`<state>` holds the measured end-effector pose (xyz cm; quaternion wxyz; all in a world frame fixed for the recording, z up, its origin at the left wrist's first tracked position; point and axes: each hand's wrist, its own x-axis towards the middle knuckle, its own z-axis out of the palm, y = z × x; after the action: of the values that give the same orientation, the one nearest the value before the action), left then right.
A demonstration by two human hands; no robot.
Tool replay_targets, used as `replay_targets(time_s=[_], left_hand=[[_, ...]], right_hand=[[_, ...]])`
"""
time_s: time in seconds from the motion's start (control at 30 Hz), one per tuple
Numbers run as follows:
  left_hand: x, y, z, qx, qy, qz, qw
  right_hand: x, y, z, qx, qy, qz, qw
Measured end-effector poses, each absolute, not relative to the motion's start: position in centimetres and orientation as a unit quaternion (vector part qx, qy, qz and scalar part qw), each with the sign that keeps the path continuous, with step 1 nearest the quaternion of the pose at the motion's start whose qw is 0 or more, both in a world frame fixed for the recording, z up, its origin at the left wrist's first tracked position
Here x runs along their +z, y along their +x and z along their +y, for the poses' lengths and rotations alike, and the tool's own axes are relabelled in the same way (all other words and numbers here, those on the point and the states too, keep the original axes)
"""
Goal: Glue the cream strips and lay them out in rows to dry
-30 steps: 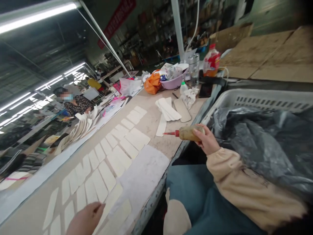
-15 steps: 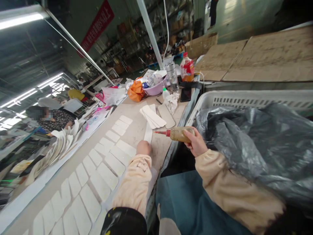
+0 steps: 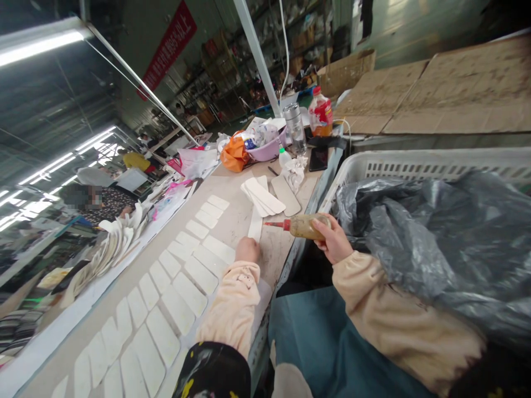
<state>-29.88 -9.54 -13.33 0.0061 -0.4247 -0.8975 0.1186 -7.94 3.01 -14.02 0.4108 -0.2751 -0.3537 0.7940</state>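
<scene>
Table [image 3: 236,221]: its surface is being spanned from 8 o'clock to 1 o'clock by pale pieces and loose articles.
White crate [image 3: 415,160]: being kept at 3 o'clock, with dark plastic [image 3: 415,243] being held inside.
Laid-out pieces [image 3: 178,301]: being kept in rows at 8 o'clock, neither hand being seen on them.
Stack [image 3: 262,196]: being left fanned at the centre, over the strip's far end.
Bottle [image 3: 309,226]: being held nearly level at 4 o'clock, its rear end being gripped by the wrapped fingers of the right hand [image 3: 335,243].
Left hand [image 3: 248,250]: being held curled at 6 o'clock; a shift from over the laid-out pieces a second ago is being shown. Whether anything is being pinched cannot be told.
Strip [image 3: 255,224]: being covered by the left hand at its near end, just below centre; seemingly it is being steadied within the bottle's reach.
Red nozzle [image 3: 277,224]: being pointed toward 9 o'clock, just beside the strip; contact cannot be told.
</scene>
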Motion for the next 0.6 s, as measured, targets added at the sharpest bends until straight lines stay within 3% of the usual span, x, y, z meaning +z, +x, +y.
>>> replay_targets(time_s=[0.33, 0.47, 0.6], left_hand=[[-12.0, -27.3, -11.3, 0.097, -0.456, -0.880, 0.090], [-10.5, -24.2, -17.5, 0.073, -0.482, -0.861, 0.145], [-11.4, -19.8, -26.1, 0.058, -0.460, -0.877, 0.127]], right_hand=[[-14.3, -7.8, 2.8, 0.791, -0.286, -0.364, 0.401], [-14.3, -7.8, 2.6, 0.794, -0.271, -0.380, 0.389], [-14.1, -7.8, 1.8, 0.799, -0.254, -0.417, 0.351]])
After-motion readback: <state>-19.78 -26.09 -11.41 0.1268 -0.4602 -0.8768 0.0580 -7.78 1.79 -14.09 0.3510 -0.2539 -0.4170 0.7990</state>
